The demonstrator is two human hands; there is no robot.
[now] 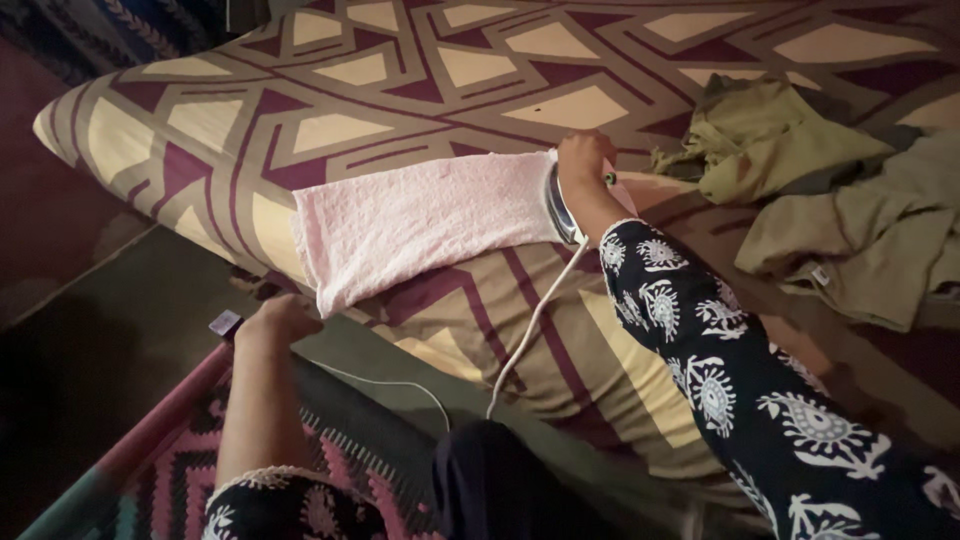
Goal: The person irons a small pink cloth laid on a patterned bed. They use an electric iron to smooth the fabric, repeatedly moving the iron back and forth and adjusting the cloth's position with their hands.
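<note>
The left hand (pixel 275 318) rests closed near the edge of the patterned sheet (pixel 200 130), holding nothing I can see; the pink cloth (pixel 420 215) lies flat beyond; the right hand (pixel 583 160) grips the iron (pixel 560 205) at its far end; better to move slowly, cord (pixel 530 320) kept aside; green clothes (pixel 790 150) wait farther.

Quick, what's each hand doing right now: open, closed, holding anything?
Left hand: closed, gripping the lower end of the pink cloth.
Right hand: closed on the handle of the iron, at the cloth's other end.
</note>
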